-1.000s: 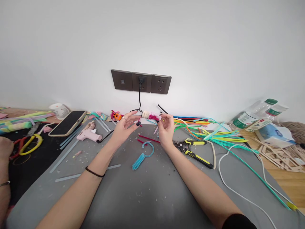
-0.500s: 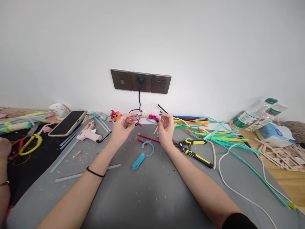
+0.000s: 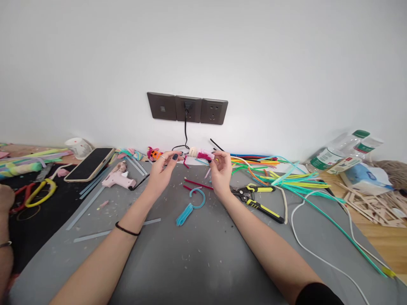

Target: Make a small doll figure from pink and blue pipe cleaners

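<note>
A pink and cream bundle of fuzzy pipe cleaners hangs level above the far part of the grey mat. My right hand is closed on its pink end, thumb against bent fingers. At the cream end is my left hand, thumb pressed to the fingers; whatever lies in that pinch is too small to make out. Below my hands, a blue pipe-cleaner piece with a hooked top lies on the mat. Dark red pipe cleaners lie just behind it.
Yellow-black wire strippers and loose pipe cleaners lie right, with a white cable. Left are a pink glue gun, a phone, scissors and another person's hand. Bottles stand far right.
My left thumb has moved up and left, closer to the fingers. The pink and cream bundle and my right hand have stayed nearly in place.
</note>
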